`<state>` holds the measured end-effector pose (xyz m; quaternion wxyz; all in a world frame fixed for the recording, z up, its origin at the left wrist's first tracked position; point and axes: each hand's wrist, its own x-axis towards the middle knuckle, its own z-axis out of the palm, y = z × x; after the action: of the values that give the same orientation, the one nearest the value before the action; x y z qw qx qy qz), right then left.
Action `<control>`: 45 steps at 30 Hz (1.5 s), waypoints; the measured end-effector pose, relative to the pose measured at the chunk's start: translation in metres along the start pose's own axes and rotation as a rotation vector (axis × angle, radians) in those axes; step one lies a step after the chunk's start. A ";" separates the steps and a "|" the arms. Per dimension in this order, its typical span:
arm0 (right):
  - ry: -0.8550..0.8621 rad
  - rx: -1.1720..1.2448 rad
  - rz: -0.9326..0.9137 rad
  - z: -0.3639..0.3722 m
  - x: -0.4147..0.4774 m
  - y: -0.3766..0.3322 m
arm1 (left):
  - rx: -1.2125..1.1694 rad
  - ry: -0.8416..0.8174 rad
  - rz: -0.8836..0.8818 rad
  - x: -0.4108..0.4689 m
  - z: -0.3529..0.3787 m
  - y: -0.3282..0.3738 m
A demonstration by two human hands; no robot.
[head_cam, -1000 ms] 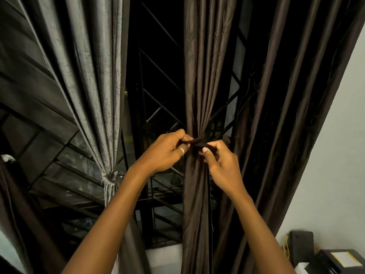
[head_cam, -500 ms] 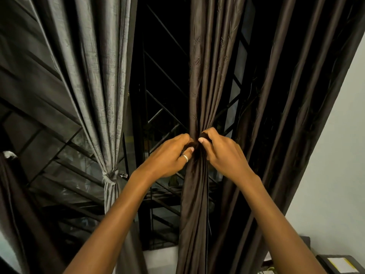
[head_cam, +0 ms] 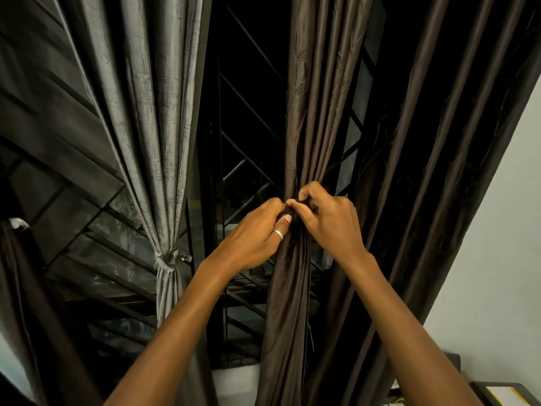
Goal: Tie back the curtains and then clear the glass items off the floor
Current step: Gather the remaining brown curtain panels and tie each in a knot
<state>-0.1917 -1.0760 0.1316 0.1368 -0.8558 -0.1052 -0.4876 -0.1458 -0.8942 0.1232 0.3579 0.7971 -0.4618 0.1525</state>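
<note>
Brown cloth of the dark curtain (head_cam: 288, 288) was bunched at the centre of the view, and the tie (head_cam: 288, 213) around it was pinched by both hands. The left hand (head_cam: 254, 235), at 8 o'clock of the knot, and the right hand (head_cam: 328, 221), at 3 o'clock, had been brought together since a second earlier, when the strip was stretched between them. The knot was judged nearly tight. The grey curtain (head_cam: 164, 171), at 9 o'clock, was already tied. No glass items were in view.

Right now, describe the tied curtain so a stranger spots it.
Find the dark barred window. Left of it, a pale grey textured curtain is cinched by a knot. The glossy brown curtain is held only by left hand and right hand.
</note>
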 end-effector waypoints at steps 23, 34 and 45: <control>-0.309 -0.185 -0.049 0.004 -0.006 -0.007 | 0.080 0.110 -0.085 0.014 0.005 0.013; -0.096 -0.205 -0.109 0.001 -0.022 -0.016 | 0.019 0.148 -0.108 0.012 -0.003 0.012; 0.084 -0.216 -0.122 0.006 -0.038 -0.010 | 0.066 0.249 -0.118 0.004 0.005 0.000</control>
<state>-0.2088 -1.0666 0.0973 0.0181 -0.8365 -0.0981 -0.5389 -0.1445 -0.9006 0.1220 0.3943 0.8091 -0.3610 0.2441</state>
